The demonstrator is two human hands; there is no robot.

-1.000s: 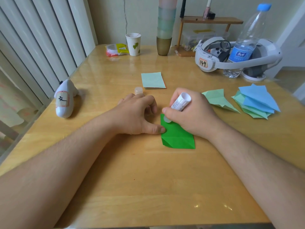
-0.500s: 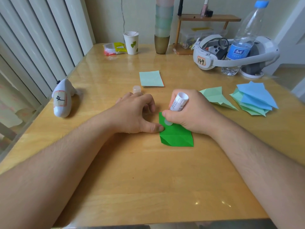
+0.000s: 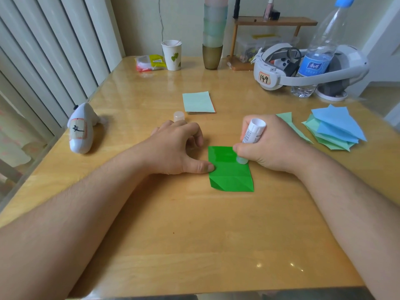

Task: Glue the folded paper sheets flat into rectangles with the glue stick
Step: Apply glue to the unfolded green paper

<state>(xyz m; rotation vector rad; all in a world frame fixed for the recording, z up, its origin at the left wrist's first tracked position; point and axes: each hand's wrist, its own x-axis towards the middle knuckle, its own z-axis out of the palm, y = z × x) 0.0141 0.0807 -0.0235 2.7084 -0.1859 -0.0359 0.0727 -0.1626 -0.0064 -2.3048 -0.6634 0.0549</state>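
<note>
A bright green folded paper (image 3: 229,176) lies flat in the middle of the wooden table (image 3: 194,234). My left hand (image 3: 175,148) rests beside it, the thumb pressing the paper's left edge while the other fingers are loosely curled. My right hand (image 3: 272,146) grips a white glue stick (image 3: 253,132), its tip touching the green paper's upper right part. The glue stick's cap (image 3: 179,116) stands behind my left hand. A glued pale green rectangle (image 3: 198,102) lies farther back. A pale green folded sheet (image 3: 292,126) and a stack of blue and green folded sheets (image 3: 335,128) wait at the right.
A white plush toy (image 3: 81,131) lies at the left edge. At the back stand a paper cup (image 3: 172,55), a snack packet (image 3: 149,62), a tall stack of cups (image 3: 213,33), a wooden shelf (image 3: 272,20), a white headset (image 3: 303,70) and a water bottle (image 3: 316,53).
My right hand slid the glue stick's tip from the paper's left side to its right side, uncovering the paper's upper part. My left hand stayed in place.
</note>
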